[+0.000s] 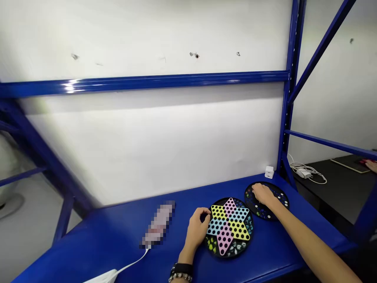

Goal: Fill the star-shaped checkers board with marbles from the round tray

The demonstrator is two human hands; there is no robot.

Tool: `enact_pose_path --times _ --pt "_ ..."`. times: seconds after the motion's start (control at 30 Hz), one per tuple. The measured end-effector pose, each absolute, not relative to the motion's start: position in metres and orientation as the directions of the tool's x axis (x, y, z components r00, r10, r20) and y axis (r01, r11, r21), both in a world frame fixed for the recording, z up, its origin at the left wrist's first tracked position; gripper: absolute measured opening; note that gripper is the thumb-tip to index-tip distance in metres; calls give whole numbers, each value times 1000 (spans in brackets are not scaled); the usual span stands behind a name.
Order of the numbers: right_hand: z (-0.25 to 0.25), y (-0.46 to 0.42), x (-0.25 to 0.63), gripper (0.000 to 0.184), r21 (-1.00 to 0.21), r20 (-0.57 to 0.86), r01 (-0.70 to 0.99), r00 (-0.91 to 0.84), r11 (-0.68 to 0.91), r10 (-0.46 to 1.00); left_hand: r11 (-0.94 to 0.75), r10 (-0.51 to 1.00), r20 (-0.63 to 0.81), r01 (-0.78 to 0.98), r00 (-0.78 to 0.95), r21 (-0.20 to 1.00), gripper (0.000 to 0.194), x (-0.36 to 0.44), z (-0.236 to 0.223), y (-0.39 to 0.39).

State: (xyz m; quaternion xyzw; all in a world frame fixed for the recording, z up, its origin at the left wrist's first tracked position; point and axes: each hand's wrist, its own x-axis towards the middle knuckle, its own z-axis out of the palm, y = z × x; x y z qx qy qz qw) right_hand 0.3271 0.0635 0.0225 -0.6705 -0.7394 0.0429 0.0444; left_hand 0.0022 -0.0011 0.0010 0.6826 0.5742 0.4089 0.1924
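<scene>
count: two bare hands of the wearer; two round black trays; one star board; one white cube adapter [269,172]; one blurred-out slab [159,225] with one white cable [134,262]; one white charger [304,173] with a looped lead on the dark side table [338,190]. the small playing pieces are too many and too fine to count.

the star board [227,222] lies flat in the nearer tray [231,256], on the blue tabletop [88,243]. it has six points, two pink, two yellow and two light blue, each colour facing its like, all dotted with black holes. around it, pieces show between the points: yellow-green, white, blue. the farther tray [251,205] sits just beyond to the right, with loose white, blue, red and green pieces on its dark floor.

the left hand [196,230], wearing a black band and beads, is at the nearer tray's left edge, thumb and finger curved with a gap between; whether they grip the rim cannot be told. the right hand [264,194] reaches down into the farther tray; its fingertips are hidden, so any hold cannot be told.

the slab is pixelated beyond reading. a white block [103,277] is cut off below, a second person's hand [371,166] at the right edge.
</scene>
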Motion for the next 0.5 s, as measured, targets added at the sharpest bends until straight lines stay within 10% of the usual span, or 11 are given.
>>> enact_pose_path --times 0.27,0.4,0.5 --pt "27 64 325 21 -112 2 983 -145 144 989 -247 951 309 626 10 740 17 2 1 -1" --pt "28 74 326 17 -603 84 795 -15 63 996 -251 950 312 624 13 740 16 3 2 -1" --pt "28 85 329 24 -990 -18 138 165 -41 986 -249 952 306 626 17 739 16 3 3 -2"
